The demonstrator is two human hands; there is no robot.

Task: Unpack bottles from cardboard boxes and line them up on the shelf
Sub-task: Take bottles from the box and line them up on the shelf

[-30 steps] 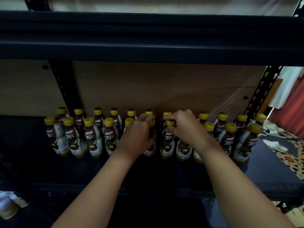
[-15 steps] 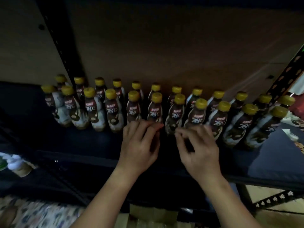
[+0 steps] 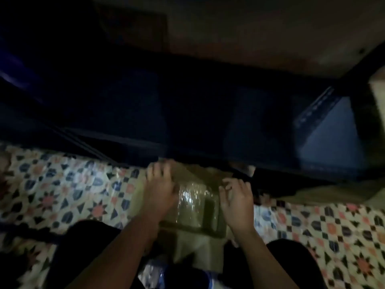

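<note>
The view is blurred and looks down at a cardboard box (image 3: pixel 193 213) on the patterned floor, with shiny tape or plastic across its top. My left hand (image 3: pixel 159 190) rests on the box's left side, fingers stretched toward its far edge. My right hand (image 3: pixel 236 200) hovers at the box's right side with fingers spread and loosely bent, holding nothing. The dark shelf (image 3: pixel 187 113) fills the upper half of the view. No bottles show on it in this view.
A patterned floor covering (image 3: pixel 62 188) spreads left and right of the box. A perforated shelf upright (image 3: pixel 316 105) slants at the right. My dark-clothed knees (image 3: pixel 83 247) flank the box. A flap of cardboard (image 3: pixel 325 195) lies at the right under the shelf edge.
My head has tipped down from the bottle rows to the floor. Both hands have left the bottles on the shelf and dropped to the cardboard box below.
</note>
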